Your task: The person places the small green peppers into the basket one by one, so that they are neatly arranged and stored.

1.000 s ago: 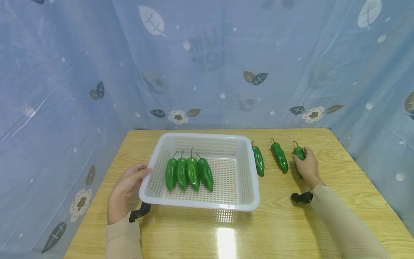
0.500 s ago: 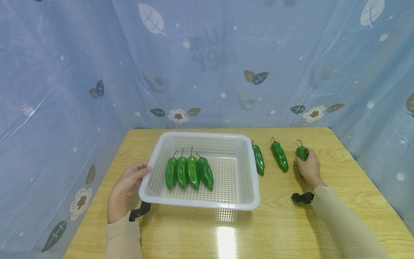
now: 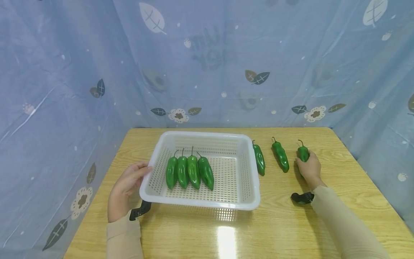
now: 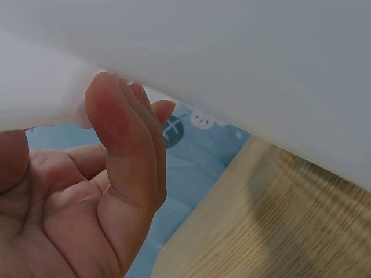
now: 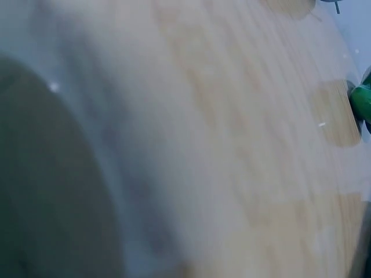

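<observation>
My left hand grips the left rim of a white plastic basket, thumb over the edge. From below, the left wrist view has the curled fingers against the underside of the rim. Several glossy green peppers lie side by side in the basket's left half, stems toward the back. On the right part of the table, my right hand holds another green pepper by its body. Its stem end shows past the fingers; the lower part is hidden. The right wrist view is mostly blurred.
Between basket and right hand lie two green peppers, one close against the basket's right side, the other farther right. All rest on a wooden table. A patterned blue curtain hangs behind and at both sides.
My right hand has shifted slightly right with its pepper, mostly in the first half second. The left hand and the basket have stayed in place.
</observation>
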The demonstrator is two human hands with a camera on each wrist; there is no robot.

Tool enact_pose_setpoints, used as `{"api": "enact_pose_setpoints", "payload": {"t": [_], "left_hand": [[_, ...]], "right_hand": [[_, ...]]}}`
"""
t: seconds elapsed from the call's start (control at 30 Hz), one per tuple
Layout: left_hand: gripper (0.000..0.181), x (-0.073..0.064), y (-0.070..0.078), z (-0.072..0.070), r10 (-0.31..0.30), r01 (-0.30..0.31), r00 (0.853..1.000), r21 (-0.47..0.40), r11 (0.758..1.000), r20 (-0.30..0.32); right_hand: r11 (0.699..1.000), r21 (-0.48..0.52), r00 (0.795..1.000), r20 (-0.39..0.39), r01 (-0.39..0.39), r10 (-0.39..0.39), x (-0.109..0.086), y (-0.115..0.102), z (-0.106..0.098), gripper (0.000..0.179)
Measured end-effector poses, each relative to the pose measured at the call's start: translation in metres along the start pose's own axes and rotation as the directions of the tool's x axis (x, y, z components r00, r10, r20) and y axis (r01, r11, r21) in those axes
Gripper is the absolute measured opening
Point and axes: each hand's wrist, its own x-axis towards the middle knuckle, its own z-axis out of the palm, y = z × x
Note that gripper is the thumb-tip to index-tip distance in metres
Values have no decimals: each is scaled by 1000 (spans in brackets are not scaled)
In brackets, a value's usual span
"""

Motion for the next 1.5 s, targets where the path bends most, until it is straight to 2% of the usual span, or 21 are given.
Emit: {"api": "enact_pose_setpoints", "payload": {"t": [0.43,0.63,0.8,1.0,1.23,1.5], "left_hand": [[51,0,0,0,8,-7,1000,7,1000,-4],[51,0,-1,-1,18,-18,1000,2,1000,12],[51,-1,0,-1,36,-36,999,-19,999,25],[50,0,1,0,10,-9,1000,-23,1000,14],[51,0,0,-1,0,0,1000,5,1000,6],[52,0,0,-2,4,-4,1000,11,1000,3]], "right_hand": [[998,40,999,-9,-49,49,-3,0,-4,70],[996,86,999,-45,11,-8,-8,-13,-6,70],[986,143,996,-54,82,-75,-14,-34,-11,74],[969,204,990,-50,138,-130,-23,-68,-15,75],[940,229,968,-65,252,-244,-35,-116,-16,72],[922,276,961,-23,271,-276,-50,-164,-10,74]]}}
